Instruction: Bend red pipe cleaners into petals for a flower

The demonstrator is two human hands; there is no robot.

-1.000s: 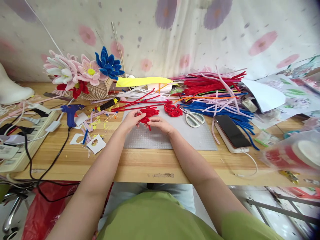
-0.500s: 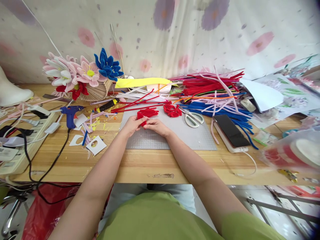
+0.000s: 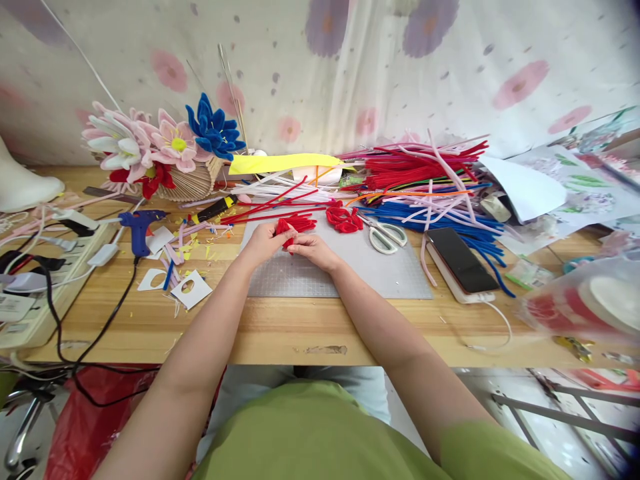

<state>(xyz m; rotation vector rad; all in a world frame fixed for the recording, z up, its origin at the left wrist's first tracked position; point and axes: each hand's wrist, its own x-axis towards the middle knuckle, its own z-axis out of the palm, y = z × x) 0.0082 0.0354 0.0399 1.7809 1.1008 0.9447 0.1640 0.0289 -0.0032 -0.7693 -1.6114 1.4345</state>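
Observation:
Over the grey cutting mat [image 3: 320,283], my left hand [image 3: 264,245] is closed on a bent red pipe cleaner piece [image 3: 283,228]. My right hand [image 3: 316,252] pinches the same red piece from the other side, its fingertips meeting those of the left. How the piece is folded is partly hidden by my fingers. Just behind lie several short red pipe cleaners [image 3: 304,222] on the mat. Looped red pipe cleaner shapes [image 3: 344,219] sit to the right of them, beside white-handled scissors [image 3: 386,237].
Left are a blue glue gun [image 3: 141,230], a power strip [image 3: 65,287], a yellow-black cutter [image 3: 215,209] and white cards with holes [image 3: 192,289]. Pipe-cleaner flowers [image 3: 170,141] stand behind. Bundles of pipe cleaners [image 3: 425,167], a phone [image 3: 461,259] and a bagged cup [image 3: 595,300] are on the right.
My hands have shifted very slightly around the red piece, and more of it shows above my left fingers. The view has moved a little; the rest of the table looks the same.

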